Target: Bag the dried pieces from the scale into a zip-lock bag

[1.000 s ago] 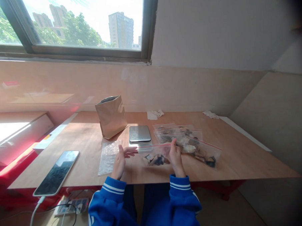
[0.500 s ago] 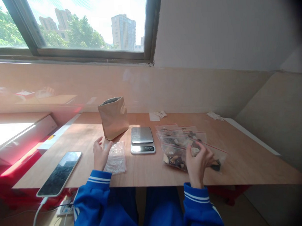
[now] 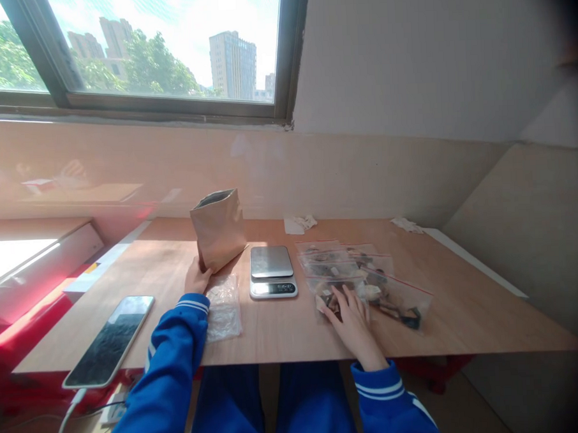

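The person sits at a wooden table [image 3: 284, 335] below a window [image 3: 167, 49], both arms in blue sleeves. The left hand [image 3: 196, 278] reaches forward to the foot of a brown paper bag [image 3: 218, 227], which stands upright with its mouth open near the far left of the table; the fingers touch its lower left corner, but whether they grip it I cannot tell. Just beside that hand, on the near side, lies a stack of empty clear bags [image 3: 223, 307].

The right hand [image 3: 353, 319] lies flat, fingers spread and released, on the nearest of several filled zip bags [image 3: 368, 280], which overlap one another to the right of a small kitchen scale [image 3: 272, 271]. The scale sits between the paper bag and the filled bags. A phone [image 3: 110, 339] rests at the near left edge of the table, with a cable hanging from it. Crumpled tissues [image 3: 299, 223] lie by the back wall.
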Motion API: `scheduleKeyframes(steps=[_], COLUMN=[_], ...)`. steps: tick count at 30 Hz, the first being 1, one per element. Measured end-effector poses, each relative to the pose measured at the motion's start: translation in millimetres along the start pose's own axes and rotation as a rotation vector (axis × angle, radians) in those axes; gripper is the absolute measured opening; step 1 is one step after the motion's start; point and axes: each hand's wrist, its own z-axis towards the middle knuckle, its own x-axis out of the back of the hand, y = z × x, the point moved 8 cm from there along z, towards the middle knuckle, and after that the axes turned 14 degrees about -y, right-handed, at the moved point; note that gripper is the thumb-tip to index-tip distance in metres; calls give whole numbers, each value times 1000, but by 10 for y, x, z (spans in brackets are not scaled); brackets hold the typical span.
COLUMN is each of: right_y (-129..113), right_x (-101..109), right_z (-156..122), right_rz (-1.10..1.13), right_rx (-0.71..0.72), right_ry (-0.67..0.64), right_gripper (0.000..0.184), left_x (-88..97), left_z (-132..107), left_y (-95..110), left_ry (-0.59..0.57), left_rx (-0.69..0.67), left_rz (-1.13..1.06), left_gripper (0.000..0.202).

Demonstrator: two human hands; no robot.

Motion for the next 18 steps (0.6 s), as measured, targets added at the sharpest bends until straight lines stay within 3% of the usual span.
scheduleKeyframes(steps=[2, 5, 9, 15, 18], right_y=[-350, -1123, -1833, -2189, -2267], right_x=[218, 476, 646, 654, 564], right_z=[3, -36, -44, 29, 97], right_rz=[99, 265, 321, 218, 178], right_rx=[96, 405, 622, 689, 689], right_ry=[48, 19, 2, 55, -29], right_gripper=[47, 37, 32, 34, 32], left_x=[-14, -37, -18, -19, -53], left_z=[-24, -68, -114, -158, -174], left_y=[-5, 61, 185, 293, 321], left_ry=[-26, -75, -71, -67, -70], left_rx=[-26, -53, -96, -119, -110], left_rz=[7, 32, 73, 54, 27], left_gripper=[55, 50, 38, 35, 33])
